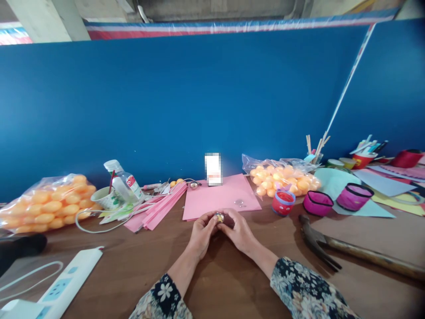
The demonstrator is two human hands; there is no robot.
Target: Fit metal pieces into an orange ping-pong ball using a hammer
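A small shiny metallic ball (219, 217), gold and silver in its glints, sits between my fingertips over the table. My left hand (205, 232) is closed, its thumb and fingers pinching the ball from the left. From the right, my right hand (238, 229) also grips it, thumb and fingers curled. The fingers hide most of the ball, so its finer detail cannot be made out. Just beyond my hands lies a pink paper sheet (219, 195) with small clear round pieces (239, 203) on it. Another shiny ball (194, 185) rests by the sheet's far left corner.
Bags of orange balls stand left (46, 206) and right (282, 179). Pink strips (166, 206), a bottle (128, 181) and a red cup (283, 203) lie around. A claw hammer (358, 250) is at right, a power strip (63, 283) at left. A blue partition (186, 102) rises behind.
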